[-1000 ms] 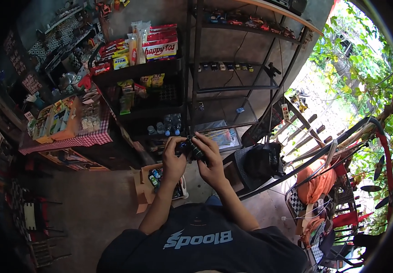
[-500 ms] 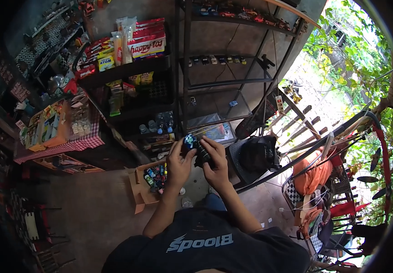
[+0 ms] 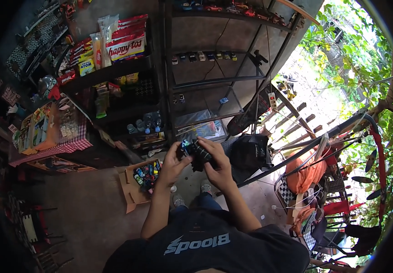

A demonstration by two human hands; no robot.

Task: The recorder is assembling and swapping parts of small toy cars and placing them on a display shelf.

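Note:
My left hand point(image 3: 171, 166) is closed around a small shiny blue toy point(image 3: 186, 146), which looks like a toy car; the fingers cover much of it. My right hand point(image 3: 220, 166) grips a bunched dark cloth point(image 3: 201, 153) with thin pale lines, right against the toy. Both hands are close together in front of my chest. Below and left of them, an open cardboard box point(image 3: 127, 189) on the floor holds several small colourful toy cars point(image 3: 146, 174).
A dark metal rack point(image 3: 214, 83) ahead carries rows of toy cars point(image 3: 202, 56). Left of it stands a shelf with snack packs point(image 3: 126, 45) and a table with a red checked cloth point(image 3: 53, 152). A black bag point(image 3: 250, 152) and orange cloth point(image 3: 306, 172) lie to the right.
The blue toy has turned in my left hand, and the dark cloth now covers more of the space beside it. The surroundings have shifted left in view as my head moved.

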